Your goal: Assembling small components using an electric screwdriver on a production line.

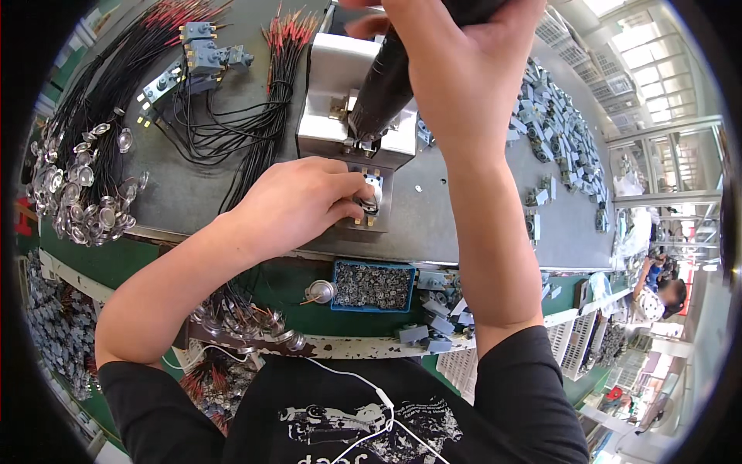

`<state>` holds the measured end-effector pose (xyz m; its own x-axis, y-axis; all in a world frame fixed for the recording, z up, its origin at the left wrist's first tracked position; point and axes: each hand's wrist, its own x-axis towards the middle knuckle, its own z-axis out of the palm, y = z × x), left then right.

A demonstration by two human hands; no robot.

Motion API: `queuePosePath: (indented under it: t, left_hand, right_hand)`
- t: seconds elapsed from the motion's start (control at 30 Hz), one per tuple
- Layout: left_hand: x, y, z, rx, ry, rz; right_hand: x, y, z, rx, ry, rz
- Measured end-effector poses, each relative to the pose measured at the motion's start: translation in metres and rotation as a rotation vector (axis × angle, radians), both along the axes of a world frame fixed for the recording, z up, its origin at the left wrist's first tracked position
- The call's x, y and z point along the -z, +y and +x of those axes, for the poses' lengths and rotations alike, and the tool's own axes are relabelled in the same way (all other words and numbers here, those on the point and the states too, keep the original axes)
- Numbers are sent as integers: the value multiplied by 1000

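Observation:
In my right hand [471, 69] is a black powered screwdriver [384, 89], its fingers wrapped round the thick upper body. The tool slants down toward the metal fixture [328, 66], its tip by small brass parts there. My left hand [309, 197] is closed, thumb and fingertips pinching a small metal-faced part with brass terminals [374, 189] on the fixture's near ledge. The fingers partly cover that part. Whether the screwdriver's tip touches a screw cannot be made out.
Black wires with red ends [267, 127] and round metal caps [85, 193] lie left, near grey switch-like parts [205, 58]. More grey parts [560, 127] are heaped right. A blue tray [334, 301] of small metal pieces stands on the lower shelf. Another person [653, 301] is far right.

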<state>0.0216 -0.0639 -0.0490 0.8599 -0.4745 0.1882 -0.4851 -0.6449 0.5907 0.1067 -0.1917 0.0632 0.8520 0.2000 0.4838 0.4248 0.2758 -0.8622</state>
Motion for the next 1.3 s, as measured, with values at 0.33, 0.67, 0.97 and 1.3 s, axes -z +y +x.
queuePosePath:
  t: [0.33,0.67,0.97,1.3]
  left_hand:
    - [15,4,-2,-24,15,-84]
    - [10,1,-1,-25,27,-83]
    - [11,2,-4,-44,46,-66]
    - [11,2,1,-26,82,-86]
  right_hand:
    - [15,-17,-34,158,-8,15]
    - [44,-30,21,-111,-797,316]
    - [43,-23,-11,94,-22,48]
    - [44,-18,-36,71,-17,71]
